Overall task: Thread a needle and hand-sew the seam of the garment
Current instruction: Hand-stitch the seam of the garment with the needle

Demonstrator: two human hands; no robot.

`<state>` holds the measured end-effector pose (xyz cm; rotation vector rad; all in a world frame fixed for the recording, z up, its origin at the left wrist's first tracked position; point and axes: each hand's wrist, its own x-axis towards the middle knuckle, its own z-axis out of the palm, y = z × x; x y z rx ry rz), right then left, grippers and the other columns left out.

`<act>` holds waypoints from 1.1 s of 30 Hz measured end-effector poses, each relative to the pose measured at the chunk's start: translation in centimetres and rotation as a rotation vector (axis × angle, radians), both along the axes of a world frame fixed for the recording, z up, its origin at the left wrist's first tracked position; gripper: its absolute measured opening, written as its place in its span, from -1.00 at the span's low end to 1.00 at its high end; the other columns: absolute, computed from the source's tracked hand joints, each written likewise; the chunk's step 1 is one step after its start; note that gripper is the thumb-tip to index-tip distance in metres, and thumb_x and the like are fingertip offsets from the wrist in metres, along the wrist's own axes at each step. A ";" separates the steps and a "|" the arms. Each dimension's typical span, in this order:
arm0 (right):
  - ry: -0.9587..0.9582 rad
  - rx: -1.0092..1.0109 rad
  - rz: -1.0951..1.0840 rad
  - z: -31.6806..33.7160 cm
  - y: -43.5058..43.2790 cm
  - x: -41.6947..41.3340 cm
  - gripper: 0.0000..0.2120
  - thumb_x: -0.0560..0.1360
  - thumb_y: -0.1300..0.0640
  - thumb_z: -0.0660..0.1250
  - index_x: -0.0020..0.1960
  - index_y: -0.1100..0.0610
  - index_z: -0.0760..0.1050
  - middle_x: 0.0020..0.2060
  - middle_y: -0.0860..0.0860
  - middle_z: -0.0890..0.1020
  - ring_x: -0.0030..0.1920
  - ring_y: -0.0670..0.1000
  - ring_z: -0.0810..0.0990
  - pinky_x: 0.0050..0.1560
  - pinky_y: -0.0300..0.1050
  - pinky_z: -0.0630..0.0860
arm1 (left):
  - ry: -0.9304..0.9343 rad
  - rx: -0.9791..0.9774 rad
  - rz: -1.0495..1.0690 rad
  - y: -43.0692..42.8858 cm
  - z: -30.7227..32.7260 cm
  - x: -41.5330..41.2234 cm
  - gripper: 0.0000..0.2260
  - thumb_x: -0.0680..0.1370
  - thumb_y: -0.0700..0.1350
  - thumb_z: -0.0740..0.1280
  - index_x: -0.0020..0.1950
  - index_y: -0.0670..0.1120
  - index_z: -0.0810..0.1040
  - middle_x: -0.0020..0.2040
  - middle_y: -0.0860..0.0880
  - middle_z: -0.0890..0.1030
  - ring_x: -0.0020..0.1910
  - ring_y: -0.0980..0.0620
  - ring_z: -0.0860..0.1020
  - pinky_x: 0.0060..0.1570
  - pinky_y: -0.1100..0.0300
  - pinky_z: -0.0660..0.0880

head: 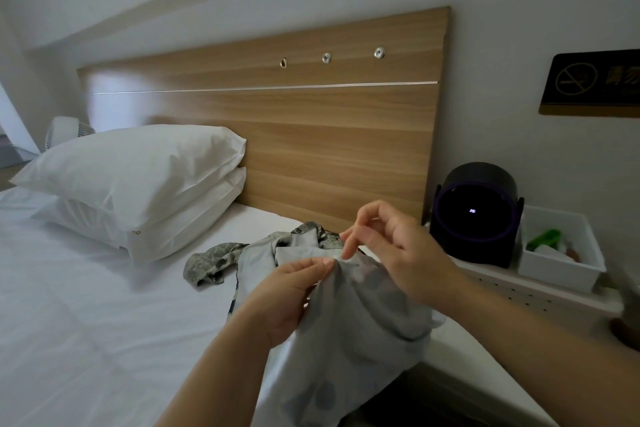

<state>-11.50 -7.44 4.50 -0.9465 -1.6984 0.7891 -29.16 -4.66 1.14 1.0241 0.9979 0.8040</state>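
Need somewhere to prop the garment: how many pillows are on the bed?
2. The upper pillow lies stacked on the lower pillow, beside the wooden headboard, left of the garment. More could lie outside the frame.

Over the white bed (86, 322), the left hand (291, 291) and right hand (391, 246) pinch the grey garment (353, 322)

- The garment (346, 305) lies on the bed (86, 305) near its 3 o'clock edge, pinched by the left hand (291, 291) and, at that hand's 2 o'clock, the right hand (391, 246).
- 2 pillows (138, 184), 1 on the other, sit at the garment's 10 o'clock, against the headboard (311, 132) behind the bed.
- At the garment's 3 o'clock a shelf (502, 284) bears a device (476, 218), with a bin (561, 253) just at its 3 o'clock.
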 end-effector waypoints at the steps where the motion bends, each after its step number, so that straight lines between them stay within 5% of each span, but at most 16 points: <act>1: 0.088 -0.041 -0.009 0.2 0.1 0.1 -0.89 0.59 0.25 0.20 -0.07 0.09 0.43 -0.27 -0.03 0.66 -0.05 0.18 0.63 0.06 0.10 0.55 | 0.009 0.003 0.023 0.1 0.0 0.1 -0.86 0.52 -0.13 0.35 -0.08 -0.17 0.65 -0.12 -0.18 0.63 -0.16 -0.06 0.56 0.02 0.03 0.51; 3: 0.011 -0.043 -0.012 0.5 0.1 0.0 -0.87 0.58 0.27 0.23 -0.02 0.06 0.47 -0.24 -0.05 0.63 -0.04 0.03 0.63 0.05 -0.13 0.54 | 0.002 0.005 0.043 0.2 0.1 0.3 -0.86 0.55 -0.15 0.33 -0.10 -0.16 0.65 -0.15 -0.17 0.64 -0.21 -0.04 0.57 -0.06 0.08 0.53; 7: -0.593 0.339 -0.015 -0.3 0.1 0.1 -0.82 0.46 0.25 0.39 0.02 0.05 0.61 -0.04 -0.08 0.55 -0.01 -0.17 0.47 0.05 -0.37 0.36 | 0.009 0.027 0.027 0.0 0.3 0.4 -0.84 0.57 -0.16 0.30 0.01 -0.22 0.60 -0.04 -0.24 0.60 -0.07 -0.13 0.53 -0.04 0.07 0.48; 10: -0.817 0.631 -0.045 -1.0 0.5 0.0 -0.91 0.43 0.20 0.44 -0.07 0.08 0.65 -0.07 0.00 0.59 -0.04 -0.05 0.50 0.00 -0.23 0.38 | 0.014 0.033 0.005 -0.3 0.4 0.5 -0.84 0.57 -0.16 0.29 -0.03 -0.22 0.62 -0.02 -0.27 0.57 0.00 -0.16 0.49 0.05 -0.01 0.41; 13: -0.819 0.776 -0.072 -1.1 0.9 -0.2 -0.96 0.44 0.17 0.43 -0.13 0.12 0.66 -0.12 0.01 0.64 -0.06 0.04 0.57 -0.07 -0.07 0.50 | 0.011 0.008 -0.010 -0.4 0.4 0.4 -0.83 0.56 -0.18 0.29 0.00 -0.24 0.61 0.03 -0.30 0.55 0.06 -0.19 0.47 0.15 -0.07 0.35; 15: -0.622 0.681 -0.039 -1.2 0.8 -0.4 -0.93 0.47 0.18 0.40 -0.13 0.15 0.66 -0.13 0.01 0.66 -0.03 0.00 0.58 -0.02 -0.10 0.52 | 0.022 0.001 0.017 -0.1 0.3 0.1 -0.82 0.56 -0.17 0.29 0.04 -0.25 0.61 0.02 -0.27 0.58 0.04 -0.18 0.50 0.16 -0.05 0.39; 18: -0.033 0.182 -0.007 0.3 0.2 -0.9 -0.94 0.52 0.22 0.35 -0.09 0.14 0.60 -0.23 -0.01 0.69 -0.11 -0.04 0.65 -0.01 -0.12 0.58 | 0.050 -0.028 0.105 1.0 0.0 -0.2 -0.82 0.57 -0.15 0.30 0.04 -0.22 0.62 -0.03 -0.21 0.63 -0.07 -0.11 0.56 0.13 0.00 0.48; 20: 0.281 -0.106 0.048 1.5 0.4 -1.0 -0.91 0.58 0.25 0.24 -0.05 0.18 0.51 -0.39 -0.01 0.61 -0.31 -0.02 0.63 -0.15 -0.11 0.61 | 0.076 -0.059 0.198 2.0 -0.5 -0.4 -0.80 0.58 -0.13 0.30 0.09 -0.23 0.61 0.00 -0.20 0.65 -0.05 -0.10 0.58 0.15 0.00 0.48; 22: 0.370 -0.304 0.069 2.6 0.9 -0.3 -0.87 0.61 0.26 0.14 -0.04 0.20 0.45 -0.51 -0.05 0.45 -0.51 -0.09 0.42 -0.43 -0.23 0.48 | 0.101 -0.081 0.278 3.0 -1.0 -0.6 -0.78 0.59 -0.10 0.30 0.13 -0.21 0.58 -0.03 -0.15 0.65 -0.07 -0.07 0.58 0.08 0.07 0.49; 25: -0.150 -0.598 0.106 3.3 1.1 2.0 -0.84 0.63 0.21 0.13 -0.07 0.15 0.45 -0.48 -0.07 0.36 -0.55 -0.14 0.26 -0.55 -0.30 0.25 | 0.097 -0.103 0.392 4.1 -1.7 -1.2 -0.76 0.58 -0.09 0.32 0.17 -0.20 0.55 -0.04 -0.13 0.62 -0.07 -0.08 0.56 0.08 0.05 0.48; 27: -0.717 -0.729 0.130 3.0 0.9 3.5 -0.85 0.62 0.16 0.16 -0.10 0.11 0.44 -0.39 -0.03 0.37 -0.47 -0.10 0.28 -0.47 -0.25 0.26 | 0.091 -0.111 0.438 4.4 -1.8 -1.6 -0.76 0.57 -0.08 0.33 0.16 -0.20 0.55 -0.05 -0.14 0.62 -0.09 -0.08 0.56 0.02 0.05 0.50; 29: -1.031 -0.709 0.047 2.3 0.9 4.2 -0.85 0.60 0.11 0.19 -0.12 0.10 0.44 -0.29 0.03 0.41 -0.35 -0.02 0.33 -0.35 -0.15 0.31 | 0.087 -0.102 0.445 4.4 -1.7 -1.8 -0.78 0.56 -0.08 0.35 0.12 -0.19 0.57 -0.05 -0.14 0.63 -0.08 -0.09 0.57 0.04 0.04 0.50; 31: -1.007 -0.567 -0.045 2.0 1.1 4.2 -0.86 0.57 0.06 0.25 -0.06 0.11 0.53 -0.19 0.00 0.54 -0.24 0.03 0.47 -0.21 -0.09 0.45 | 0.090 -0.075 0.426 4.0 -1.4 -1.7 -0.80 0.56 -0.08 0.35 0.08 -0.19 0.59 -0.08 -0.13 0.63 -0.09 -0.08 0.57 0.07 0.03 0.49; 33: -0.752 -0.386 -0.090 2.1 1.1 3.2 -0.93 0.51 0.06 0.34 -0.06 0.03 0.57 -0.19 -0.08 0.61 -0.22 -0.10 0.56 -0.18 -0.21 0.50 | 0.091 -0.042 0.405 3.5 -1.1 -1.4 -0.81 0.57 -0.09 0.34 0.07 -0.20 0.59 -0.11 -0.14 0.63 -0.11 -0.08 0.57 0.08 0.03 0.49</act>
